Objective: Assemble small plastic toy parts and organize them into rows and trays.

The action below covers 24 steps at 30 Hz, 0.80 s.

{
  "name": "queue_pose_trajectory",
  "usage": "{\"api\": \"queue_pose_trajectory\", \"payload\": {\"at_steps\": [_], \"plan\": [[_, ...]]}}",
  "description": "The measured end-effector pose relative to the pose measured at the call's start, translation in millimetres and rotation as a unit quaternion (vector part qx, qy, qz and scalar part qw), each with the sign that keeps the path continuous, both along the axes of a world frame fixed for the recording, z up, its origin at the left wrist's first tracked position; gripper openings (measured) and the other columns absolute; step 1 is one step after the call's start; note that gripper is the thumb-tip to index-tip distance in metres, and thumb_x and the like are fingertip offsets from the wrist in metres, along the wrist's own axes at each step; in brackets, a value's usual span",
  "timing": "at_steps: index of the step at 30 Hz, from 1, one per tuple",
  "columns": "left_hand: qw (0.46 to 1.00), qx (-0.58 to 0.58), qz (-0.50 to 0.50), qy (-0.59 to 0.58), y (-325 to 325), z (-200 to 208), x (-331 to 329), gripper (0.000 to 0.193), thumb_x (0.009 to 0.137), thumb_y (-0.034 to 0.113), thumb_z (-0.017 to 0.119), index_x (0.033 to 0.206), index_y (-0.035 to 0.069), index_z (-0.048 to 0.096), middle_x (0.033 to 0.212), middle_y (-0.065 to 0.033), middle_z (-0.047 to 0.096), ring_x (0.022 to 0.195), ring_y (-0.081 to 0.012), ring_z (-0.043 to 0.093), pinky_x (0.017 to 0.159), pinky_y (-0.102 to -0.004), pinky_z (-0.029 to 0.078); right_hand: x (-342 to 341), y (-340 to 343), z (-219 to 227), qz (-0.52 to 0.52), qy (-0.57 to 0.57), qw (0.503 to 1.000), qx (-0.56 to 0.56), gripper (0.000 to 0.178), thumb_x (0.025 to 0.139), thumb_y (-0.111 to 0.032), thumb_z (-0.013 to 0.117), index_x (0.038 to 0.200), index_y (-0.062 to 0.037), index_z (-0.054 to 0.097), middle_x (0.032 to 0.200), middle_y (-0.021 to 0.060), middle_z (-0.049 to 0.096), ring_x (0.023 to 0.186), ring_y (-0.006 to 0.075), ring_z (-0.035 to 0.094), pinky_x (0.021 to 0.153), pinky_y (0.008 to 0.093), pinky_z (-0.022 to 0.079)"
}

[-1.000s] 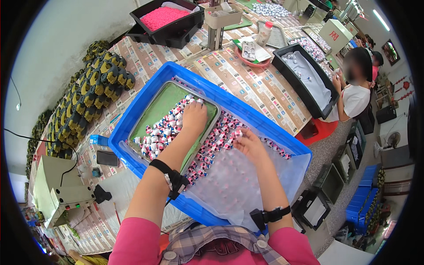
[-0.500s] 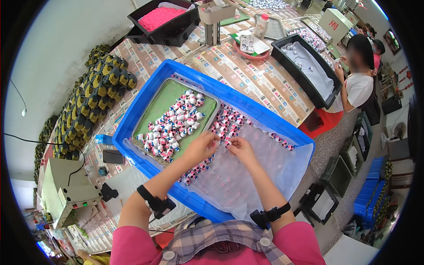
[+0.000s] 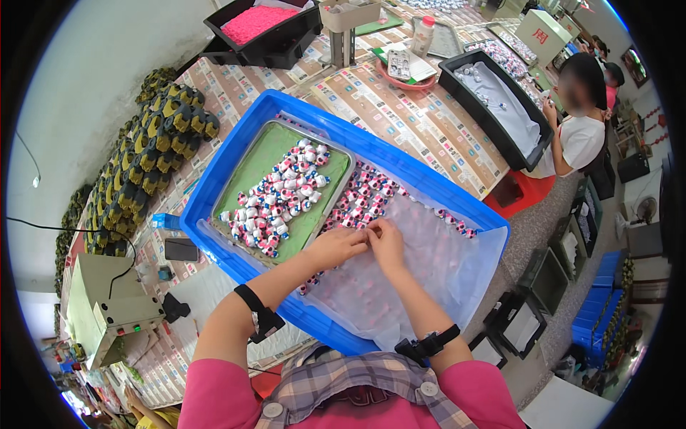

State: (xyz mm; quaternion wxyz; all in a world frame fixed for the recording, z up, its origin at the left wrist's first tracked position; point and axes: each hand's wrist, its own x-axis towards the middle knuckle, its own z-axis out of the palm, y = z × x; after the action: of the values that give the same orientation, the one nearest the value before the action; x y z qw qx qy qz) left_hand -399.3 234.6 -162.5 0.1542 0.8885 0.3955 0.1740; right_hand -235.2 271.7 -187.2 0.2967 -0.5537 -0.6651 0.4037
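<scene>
My left hand (image 3: 337, 247) and my right hand (image 3: 386, 244) meet fingertip to fingertip over the blue tub (image 3: 421, 179). Both are closed in a pinch, and whatever lies between the fingers is hidden. Just beyond them, small pink, white and blue figurines (image 3: 361, 196) stand packed in rows on a translucent liner sheet (image 3: 429, 279). More of the same figurines (image 3: 286, 193) lie heaped on a green-lined metal tray (image 3: 246, 161), which rests inside the tub at its left end. Another short row of figurines (image 3: 457, 225) runs along the tub's far right side.
Piled yellow-and-black parts (image 3: 153, 136) line the wall at left. A phone (image 3: 181, 249) and a beige machine (image 3: 107, 307) are nearer. Beyond the tub are a black bin of pink pieces (image 3: 257, 25) and a black lined bin (image 3: 493, 107), where a person (image 3: 579, 136) works.
My hands have come together; half a second ago a gap showed between them, with a figurine at the right fingertips. The left hand has moved slightly down. The view has shifted slightly.
</scene>
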Motion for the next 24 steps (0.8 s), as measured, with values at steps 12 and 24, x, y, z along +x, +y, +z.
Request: {"api": "queue_pose_trajectory", "payload": {"at_steps": [12, 24], "plan": [[0.990, 0.026, 0.138, -0.033, 7, 24, -31, 0.020, 0.069, 0.007, 0.058, 0.089, 0.010, 0.057, 0.100, -0.0055, 0.054, 0.099, -0.0236, 0.051, 0.084, -0.0374, 0.040, -32, 35, 46, 0.079, -0.024, 0.992, 0.097, 0.006, 0.077, -0.010, 0.061, 0.082, -0.0072, 0.060, 0.081, 0.0094, 0.060, 0.069, 0.0255, 0.056, 0.063, 0.0359, 0.045], [0.916, 0.111, 0.341, 0.181, 28, 40, -76, 0.014, 0.073, 0.018, 0.061, 0.085, 0.011, 0.059, 0.082, -0.0038, 0.055, 0.088, -0.0209, 0.050, 0.076, -0.0347, 0.038, -103, 83, 49, 0.210, -0.163, 0.923, 0.278, 0.020, 0.072, -0.010, 0.061, 0.091, -0.0049, 0.055, 0.088, 0.0110, 0.058, 0.087, 0.0294, 0.055, 0.076, 0.0388, 0.043]]}}
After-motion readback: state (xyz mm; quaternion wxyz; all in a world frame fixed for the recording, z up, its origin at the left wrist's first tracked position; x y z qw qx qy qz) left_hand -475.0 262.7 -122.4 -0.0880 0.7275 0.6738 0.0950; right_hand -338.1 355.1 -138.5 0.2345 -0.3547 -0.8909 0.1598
